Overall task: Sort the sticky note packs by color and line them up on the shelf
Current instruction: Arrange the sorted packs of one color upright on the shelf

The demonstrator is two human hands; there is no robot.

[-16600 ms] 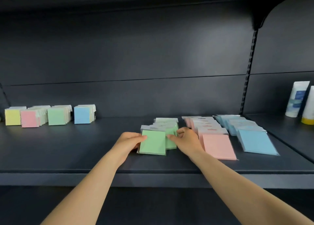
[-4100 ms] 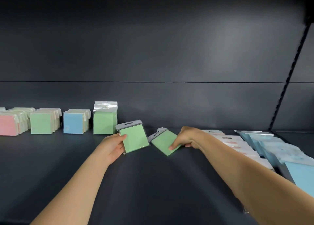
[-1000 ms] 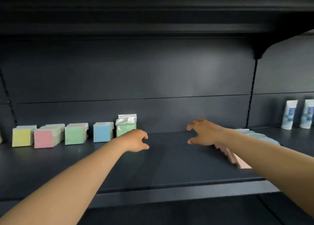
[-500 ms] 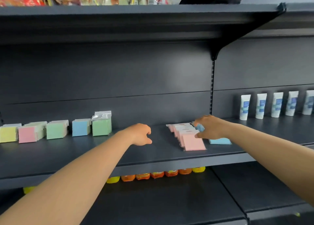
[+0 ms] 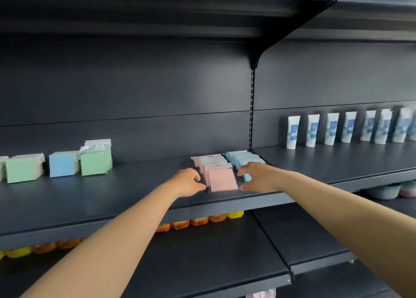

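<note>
Pink packs (image 5: 221,178) between both hands

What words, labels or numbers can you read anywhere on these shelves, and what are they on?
None can be read.
White tubes: blue label patches, print too blurred.
Pink sticky note packs: small marks on the header cards, too small to read.
Blue sticky note packs and upright green packs: no print shows.

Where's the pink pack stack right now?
Head view, middle shelf: pink pack stack lies between both hands, blue packs right beside it.
</note>
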